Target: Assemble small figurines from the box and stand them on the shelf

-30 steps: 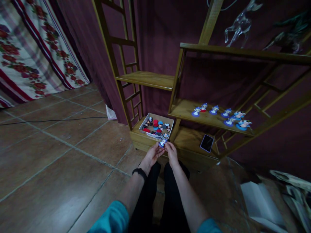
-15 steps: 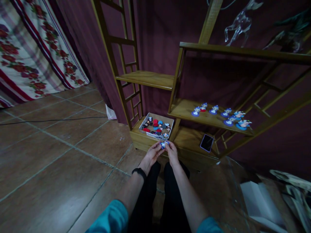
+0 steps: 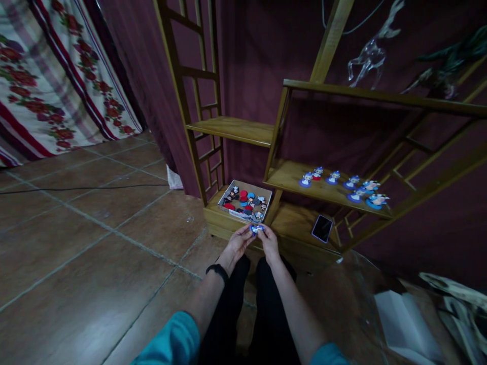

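Between my two hands is a small white and purple figurine (image 3: 256, 229), too small for its details to show. My left hand (image 3: 239, 240) grips its left side, and my right hand (image 3: 269, 240) pinches it from the right. Just beyond my fingers, a shallow cardboard box (image 3: 225, 198) holds several small figurines and round red, blue and dark bases. On the shelf (image 3: 283, 174) to the right, several figurines stand upright on round bases, among them a white one on a purple base (image 3: 305, 180) and a pinkish one on a blue base (image 3: 376, 201).
A phone (image 3: 322, 228) lies on the lower board at right. A clear horse ornament (image 3: 367, 61) and a dark ornament (image 3: 441, 76) stand on the upper shelf. A white box (image 3: 407, 327) sits on the floor at right. A black cable (image 3: 83, 188) crosses the tiles at left.
My view has shifted slightly, so the shelves sit a little lower in the picture. Both hands keep hold of the figurine, which looks turned slightly.
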`<state>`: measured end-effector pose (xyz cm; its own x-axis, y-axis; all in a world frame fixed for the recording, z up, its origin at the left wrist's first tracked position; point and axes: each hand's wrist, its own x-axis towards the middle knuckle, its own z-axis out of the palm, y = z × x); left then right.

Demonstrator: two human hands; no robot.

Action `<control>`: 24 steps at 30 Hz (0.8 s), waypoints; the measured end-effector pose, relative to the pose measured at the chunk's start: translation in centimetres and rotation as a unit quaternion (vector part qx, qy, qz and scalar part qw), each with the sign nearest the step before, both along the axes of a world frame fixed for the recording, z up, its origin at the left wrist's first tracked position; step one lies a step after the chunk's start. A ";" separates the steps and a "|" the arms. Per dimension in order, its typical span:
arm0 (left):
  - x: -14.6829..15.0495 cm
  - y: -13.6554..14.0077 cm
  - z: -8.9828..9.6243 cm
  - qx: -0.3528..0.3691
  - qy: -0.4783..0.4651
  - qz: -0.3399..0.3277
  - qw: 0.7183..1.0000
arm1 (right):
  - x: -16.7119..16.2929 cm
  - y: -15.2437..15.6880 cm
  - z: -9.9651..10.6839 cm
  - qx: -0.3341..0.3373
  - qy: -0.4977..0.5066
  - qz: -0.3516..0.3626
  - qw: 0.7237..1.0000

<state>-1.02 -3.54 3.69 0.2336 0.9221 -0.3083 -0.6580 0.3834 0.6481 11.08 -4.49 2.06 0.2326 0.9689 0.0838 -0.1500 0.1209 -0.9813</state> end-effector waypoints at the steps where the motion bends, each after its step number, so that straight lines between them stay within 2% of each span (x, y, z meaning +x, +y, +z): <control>1: 0.0 0.0 0.0 0.000 -0.002 0.004 1.000 | 0.0 0.0 0.1 -0.001 0.004 0.003 1.000; 12: -0.3 -0.2 -0.3 0.032 -0.016 0.040 0.999 | -0.3 -0.8 0.7 0.009 0.020 0.030 0.999; 24: -0.4 -0.1 -0.4 0.058 -0.013 0.043 0.997 | -0.7 -0.9 0.9 -0.005 0.025 0.024 0.999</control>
<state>-1.47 -3.68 3.29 0.1585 0.9683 -0.1931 -0.7027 0.2480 0.6669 10.39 -5.34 2.91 0.1890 0.9799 0.0635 -0.2041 0.1024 -0.9736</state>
